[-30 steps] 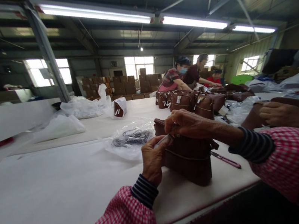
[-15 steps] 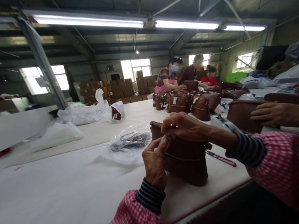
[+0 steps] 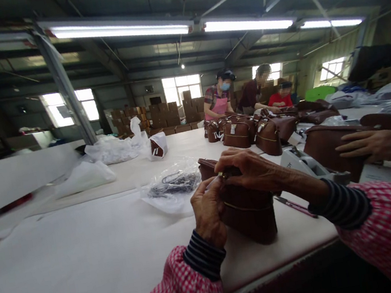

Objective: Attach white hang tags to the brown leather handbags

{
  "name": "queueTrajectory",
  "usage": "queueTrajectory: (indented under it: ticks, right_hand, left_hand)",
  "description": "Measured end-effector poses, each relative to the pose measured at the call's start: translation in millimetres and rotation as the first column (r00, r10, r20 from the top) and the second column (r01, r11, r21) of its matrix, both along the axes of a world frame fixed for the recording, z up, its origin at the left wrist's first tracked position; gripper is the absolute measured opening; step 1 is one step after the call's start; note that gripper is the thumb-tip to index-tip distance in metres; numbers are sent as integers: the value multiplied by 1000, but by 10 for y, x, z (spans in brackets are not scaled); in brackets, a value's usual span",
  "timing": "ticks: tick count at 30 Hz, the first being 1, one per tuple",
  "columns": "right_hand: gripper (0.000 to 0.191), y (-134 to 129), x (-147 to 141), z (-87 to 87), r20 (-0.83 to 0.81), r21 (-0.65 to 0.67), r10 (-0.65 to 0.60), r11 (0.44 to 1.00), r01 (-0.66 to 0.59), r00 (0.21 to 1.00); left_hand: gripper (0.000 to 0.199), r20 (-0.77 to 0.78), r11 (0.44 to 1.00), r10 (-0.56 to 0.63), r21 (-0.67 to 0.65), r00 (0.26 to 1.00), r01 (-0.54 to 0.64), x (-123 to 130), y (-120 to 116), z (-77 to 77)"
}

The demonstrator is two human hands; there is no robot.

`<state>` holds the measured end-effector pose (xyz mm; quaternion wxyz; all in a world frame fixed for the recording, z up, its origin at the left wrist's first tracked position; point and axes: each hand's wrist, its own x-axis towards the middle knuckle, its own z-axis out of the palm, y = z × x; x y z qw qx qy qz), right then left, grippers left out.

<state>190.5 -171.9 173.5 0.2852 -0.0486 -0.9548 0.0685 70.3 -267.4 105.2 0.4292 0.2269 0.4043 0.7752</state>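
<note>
A brown handbag (image 3: 249,217) with a gold zip line stands upright on the white table in front of me. At its top left edge my two hands meet. My left hand (image 3: 208,211) pinches a small whitish piece (image 3: 213,181) between thumb and fingers. My right hand (image 3: 249,170) is bent over the bag's top, its fingertips closed on a small gold-coloured metal piece (image 3: 224,175); whether the two pieces are joined I cannot tell. Right of the bag lie purple-handled thread snips (image 3: 297,207).
A clear plastic bag (image 3: 174,187) of dark chains or cords lies behind my left hand. Several brown handbags (image 3: 236,132) stand farther back, near co-workers. At right, another person's hand (image 3: 377,145) rests on a brown bag. White plastic wrapping (image 3: 114,149) lies at left.
My view has turned slightly left, so the scene sits farther right. Both hands stay at the bag's top edge, and the gold-coloured piece between them now shows.
</note>
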Motion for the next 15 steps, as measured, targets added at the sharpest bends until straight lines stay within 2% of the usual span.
queueTrajectory:
  ticks: [6,11,15]
  right_hand:
    - [12,-45,-27,-16,61,135,-52,990,44,997]
    - [8,-46,-68,36,63,99,-67,993,61,996]
    - [13,22,-80,55,63,92,-48,995,42,997]
  left_hand:
    - [36,44,1000,-11,-4,999,11,18,-44,4]
    - [32,-29,994,-106,-14,994,105,-142,-102,-52]
    - [31,-107,984,-170,-68,980,163,-304,-118,-142]
